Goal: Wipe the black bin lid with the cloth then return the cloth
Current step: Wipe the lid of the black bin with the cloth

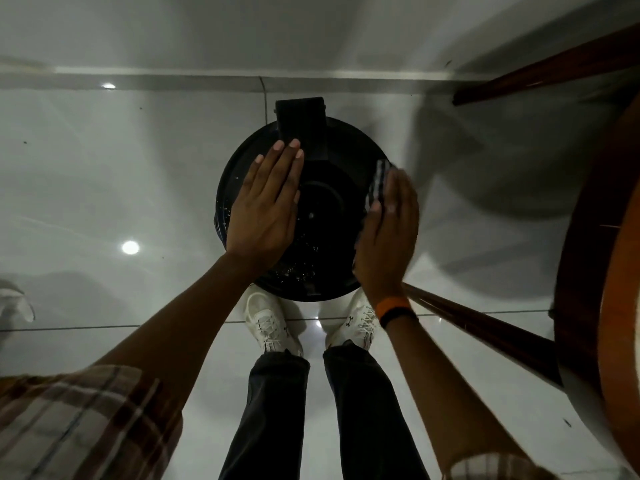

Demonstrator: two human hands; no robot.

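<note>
The round black bin lid (320,209) lies below me on the floor, with pale specks near its front and left rim. My left hand (268,206) rests flat on the lid's left half, fingers straight and close together, tips near the hinge block (301,128). My right hand (389,233) is over the lid's right edge, blurred, holding a dark-and-white checked cloth (378,181) that shows beyond the thumb. An orange and black wristband (396,310) is on that wrist.
A round wooden table (609,271) stands at the right, with its dark legs (485,327) slanting toward the bin. My white shoes (273,323) stand just in front of the bin. Glossy white floor tiles meet a wall skirting (207,77) behind.
</note>
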